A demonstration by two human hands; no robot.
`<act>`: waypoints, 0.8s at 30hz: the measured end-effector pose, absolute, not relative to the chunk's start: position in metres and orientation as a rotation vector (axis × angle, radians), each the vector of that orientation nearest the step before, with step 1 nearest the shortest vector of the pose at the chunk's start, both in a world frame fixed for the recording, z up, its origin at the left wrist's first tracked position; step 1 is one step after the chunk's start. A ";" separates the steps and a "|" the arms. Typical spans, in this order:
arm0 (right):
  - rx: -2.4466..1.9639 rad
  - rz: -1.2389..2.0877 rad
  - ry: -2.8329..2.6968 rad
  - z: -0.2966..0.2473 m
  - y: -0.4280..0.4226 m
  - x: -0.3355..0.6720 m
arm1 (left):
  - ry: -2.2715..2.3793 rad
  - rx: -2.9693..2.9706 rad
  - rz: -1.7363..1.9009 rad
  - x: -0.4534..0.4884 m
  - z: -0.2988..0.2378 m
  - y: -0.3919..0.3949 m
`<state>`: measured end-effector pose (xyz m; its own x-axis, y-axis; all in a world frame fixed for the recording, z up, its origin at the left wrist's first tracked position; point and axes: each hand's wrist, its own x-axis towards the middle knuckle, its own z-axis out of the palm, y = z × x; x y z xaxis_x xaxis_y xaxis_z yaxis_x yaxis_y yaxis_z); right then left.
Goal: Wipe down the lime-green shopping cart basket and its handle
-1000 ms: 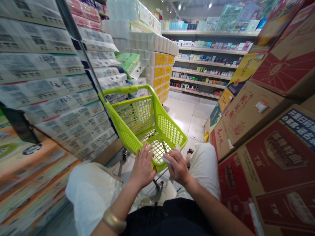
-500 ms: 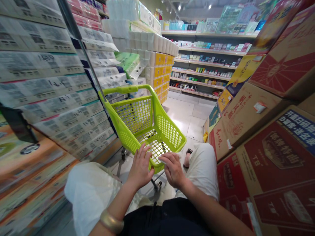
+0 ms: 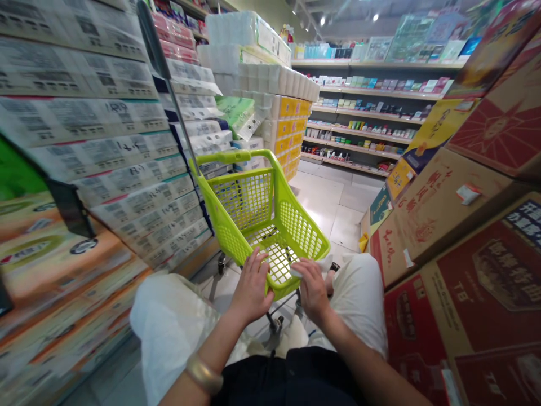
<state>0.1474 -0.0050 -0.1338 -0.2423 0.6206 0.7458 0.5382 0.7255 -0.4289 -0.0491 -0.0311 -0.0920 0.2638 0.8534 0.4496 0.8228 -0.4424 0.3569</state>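
A lime-green shopping cart with a perforated plastic basket stands right in front of me, its near end between my knees. My left hand grips the near left corner of the basket rim, fingers over the edge and thumb on the outer side. At the near right of the rim is my right hand, its fingers closed around a crumpled white tissue or cloth. Part of the white piece sticks out at the fingertips and behind the hand. Inside the basket only the bare grid floor shows.
Stacked paper packs wall the left side, with orange-white packs nearer me. Cardboard cartons rise close on the right. Toilet rolls are piled behind the cart. Stocked shelves line the back, beyond the tiled floor.
The whole scene has shifted slightly right in view as my head turned left. Both hands stay at the basket rim, the right one still with the white piece.
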 end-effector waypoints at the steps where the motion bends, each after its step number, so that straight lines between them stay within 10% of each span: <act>1: -0.832 0.121 -1.965 -0.134 -0.016 0.137 | 1.633 2.457 0.922 -0.049 -0.092 -0.031; 24: -0.836 0.006 -1.935 -0.144 0.002 0.174 | 1.667 2.434 0.835 -0.056 -0.090 -0.034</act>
<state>0.1745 0.0024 -0.1442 -0.2734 0.5527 0.7873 0.5481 0.7621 -0.3446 -0.0562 -0.0336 -0.0896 0.2615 0.8827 0.3906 0.8416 -0.4066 0.3555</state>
